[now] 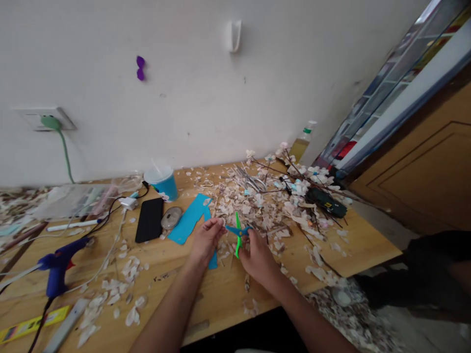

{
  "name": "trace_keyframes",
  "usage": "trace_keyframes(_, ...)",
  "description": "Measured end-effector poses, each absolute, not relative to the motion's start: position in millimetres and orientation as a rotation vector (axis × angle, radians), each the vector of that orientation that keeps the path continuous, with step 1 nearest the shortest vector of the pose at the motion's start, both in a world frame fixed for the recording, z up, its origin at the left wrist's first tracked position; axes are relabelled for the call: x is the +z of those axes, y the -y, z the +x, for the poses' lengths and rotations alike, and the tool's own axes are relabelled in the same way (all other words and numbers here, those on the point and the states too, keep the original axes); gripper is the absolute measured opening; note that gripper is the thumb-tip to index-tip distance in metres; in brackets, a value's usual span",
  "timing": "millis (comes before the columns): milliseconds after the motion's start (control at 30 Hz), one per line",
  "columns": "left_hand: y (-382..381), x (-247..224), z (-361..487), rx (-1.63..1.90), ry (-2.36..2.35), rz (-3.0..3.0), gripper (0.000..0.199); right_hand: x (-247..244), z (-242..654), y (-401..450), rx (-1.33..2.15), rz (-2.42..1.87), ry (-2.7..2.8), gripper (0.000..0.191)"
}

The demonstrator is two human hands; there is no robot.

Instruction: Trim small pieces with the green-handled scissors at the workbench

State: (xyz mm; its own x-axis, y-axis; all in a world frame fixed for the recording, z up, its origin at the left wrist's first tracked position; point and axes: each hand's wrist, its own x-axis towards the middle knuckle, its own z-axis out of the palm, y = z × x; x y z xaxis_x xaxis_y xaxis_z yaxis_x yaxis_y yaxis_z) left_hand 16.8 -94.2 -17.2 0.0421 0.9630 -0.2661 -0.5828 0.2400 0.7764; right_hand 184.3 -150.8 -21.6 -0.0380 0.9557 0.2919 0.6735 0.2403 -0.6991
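Note:
My right hand (pixel 259 259) grips a pair of scissors (pixel 239 232) with one green and one blue half, their blades spread apart. The blue blade reaches toward the fingertips of my left hand (pixel 206 239). Those fingertips are pinched together on a small pale piece, too small to name for certain. Under and behind the left hand lies a cut sheet of blue material (pixel 189 220). Beside it sits a round, flat, clear spool-like disc (pixel 171 217). Pale petal-like scraps (pixel 253 206) are heaped just beyond both hands.
Branches with white blossoms (pixel 300 176) and metal scissors (pixel 253 180) lie behind the scraps, near a bottle (pixel 302 142). To the left are a blue cup (pixel 162 182), a black phone (pixel 149 220), a blue glue gun (pixel 61 267) with cords, and a white pen (pixel 73 225).

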Motion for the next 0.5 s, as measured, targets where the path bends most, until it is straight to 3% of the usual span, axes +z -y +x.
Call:
trace_keyframes(333, 100, -23, 30, 1.259, -0.808, 0.575, 0.035, -30, 174, 145, 0.539, -1.683, 1.858, 0.018)
trace_keyframes(500, 102, -23, 25, 1.187, -1.076, 1.088, 0.017, -24, 188, 153, 0.541, -1.492, 1.584, 0.015)
